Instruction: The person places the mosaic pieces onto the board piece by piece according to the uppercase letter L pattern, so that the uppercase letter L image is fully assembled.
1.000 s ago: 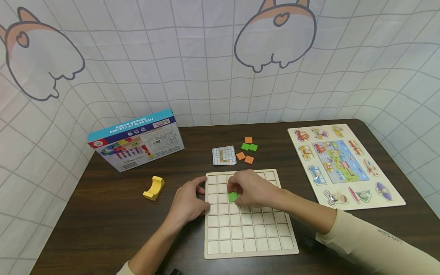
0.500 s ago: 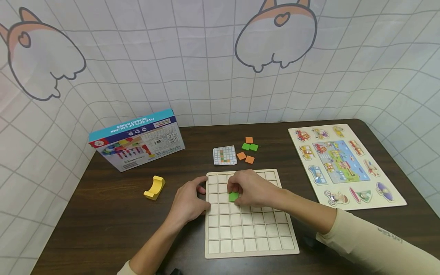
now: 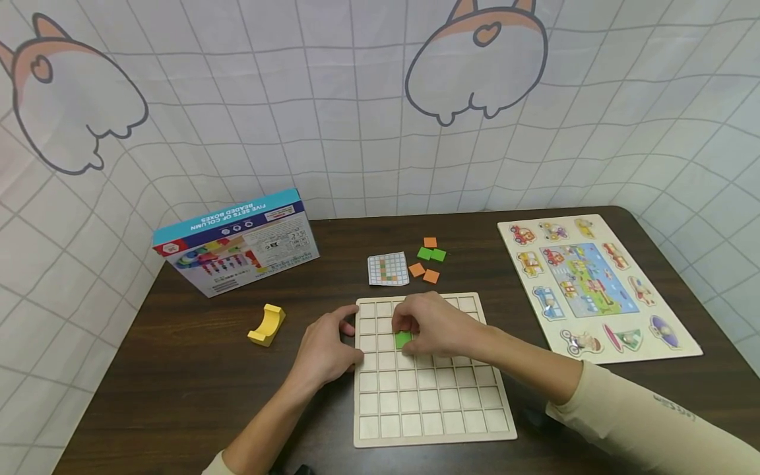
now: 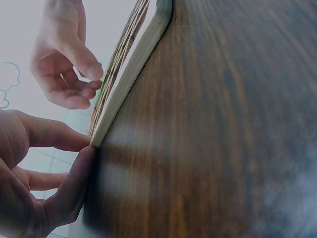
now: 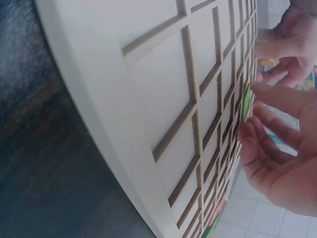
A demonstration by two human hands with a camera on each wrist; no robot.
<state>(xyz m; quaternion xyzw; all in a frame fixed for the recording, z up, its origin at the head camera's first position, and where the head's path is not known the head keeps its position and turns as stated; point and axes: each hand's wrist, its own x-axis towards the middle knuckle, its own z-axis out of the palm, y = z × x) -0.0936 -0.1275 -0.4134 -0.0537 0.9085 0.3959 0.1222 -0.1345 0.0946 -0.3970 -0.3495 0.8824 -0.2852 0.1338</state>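
A pale wooden grid board (image 3: 427, 399) lies flat on the dark table. In its third column from the left, third row from the top, is a green square tile (image 3: 403, 340). My right hand (image 3: 436, 323) pinches that tile between thumb and fingertips; the right wrist view shows the tile (image 5: 245, 102) low against the grid beside the fingers (image 5: 277, 96). My left hand (image 3: 323, 349) rests at the board's left edge, thumb and forefinger spread apart along it. In the left wrist view its fingertips (image 4: 81, 161) touch the board's side.
Behind the board are a small pattern card (image 3: 388, 268), two green tiles (image 3: 431, 254) and several orange tiles (image 3: 431, 276). A yellow curved block (image 3: 266, 324) and a toy box (image 3: 237, 241) stand left. A wooden picture puzzle (image 3: 600, 287) lies right.
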